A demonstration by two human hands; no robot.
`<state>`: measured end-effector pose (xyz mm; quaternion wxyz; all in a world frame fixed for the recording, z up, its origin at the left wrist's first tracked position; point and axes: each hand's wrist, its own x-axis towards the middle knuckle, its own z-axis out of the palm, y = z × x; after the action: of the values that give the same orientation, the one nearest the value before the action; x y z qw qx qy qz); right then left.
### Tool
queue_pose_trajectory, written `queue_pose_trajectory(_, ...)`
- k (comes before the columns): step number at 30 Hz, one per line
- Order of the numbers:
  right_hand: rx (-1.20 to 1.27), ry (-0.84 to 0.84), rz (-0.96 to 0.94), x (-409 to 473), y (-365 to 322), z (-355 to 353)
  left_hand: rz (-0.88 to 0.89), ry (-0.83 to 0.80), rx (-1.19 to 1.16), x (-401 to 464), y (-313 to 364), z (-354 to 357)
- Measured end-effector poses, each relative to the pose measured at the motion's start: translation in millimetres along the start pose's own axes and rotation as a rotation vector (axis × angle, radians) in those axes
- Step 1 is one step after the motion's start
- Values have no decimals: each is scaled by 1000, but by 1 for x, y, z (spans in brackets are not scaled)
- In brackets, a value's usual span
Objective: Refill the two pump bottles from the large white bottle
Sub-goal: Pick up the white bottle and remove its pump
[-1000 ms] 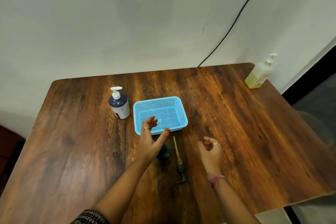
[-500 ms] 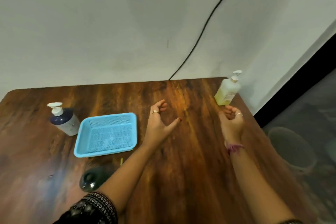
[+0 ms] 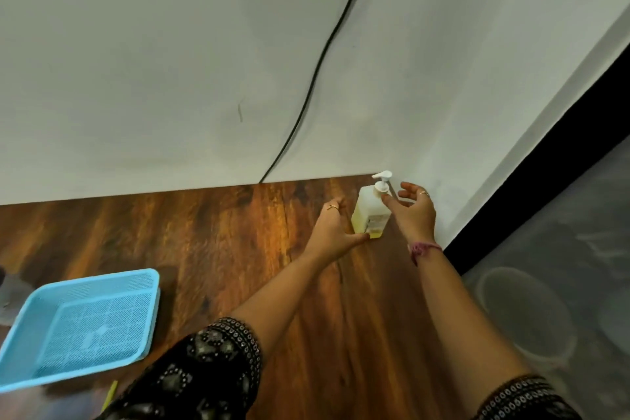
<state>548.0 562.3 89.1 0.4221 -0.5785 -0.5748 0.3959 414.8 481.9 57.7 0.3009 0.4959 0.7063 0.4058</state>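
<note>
**Reach for the yellow pump bottle at the far right desk corner**

Step in hand, as judged: fetching the first pump bottle, ahead of any refilling. The yellow pump bottle (image 3: pixel 370 215) stood upright on the desk (image 3: pixel 211 232), close to the wall and the right-hand edge. Left hand (image 3: pixel 335 232) lay against the bottle's lower left side, thumb touching its base, fingers spread and fairly straight; not yet curled round it. Right hand (image 3: pixel 414 211) sat just beside the pump head (image 3: pixel 382 177), fingers loosely extended, one fingertip near or touching the neck; contact could not be confirmed. Neither hand had closed into a grasp.

Next move, as judged: close the left hand round the body to steady it, right hand on the pump collar, then either carry the bottle nearer or unscrew the pump where it stood. Bottle was near the desk edge, so a firm hold would be wanted before any twisting. The large white bottle was not in view.

Versus half a second before: both hands had been in mid-air well short of the bottle, and had now arrived on either side of it. The view had swung right; the blue basket (image 3: pixel 78 324) sat at lower left, and the dark pump bottle had left the frame
</note>
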Motion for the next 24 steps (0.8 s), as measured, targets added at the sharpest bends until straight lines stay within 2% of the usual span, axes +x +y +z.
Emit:
queue_pose_trajectory(7,-155,-165,-73,55,31,18,-92,-21,-17,64,-6,47)
queue_pose_trajectory(14,-211,-177,-126,71,49,31,-117,-69,-87,88,-20,66)
queue_pose_trajectory(18,-229,-130,-174,64,50,34,-114,-51,-108,87,-23,63)
queue_pose_trajectory(24,-182,-172,-214,28,23,39,-108,-7,-150,59,-26,28)
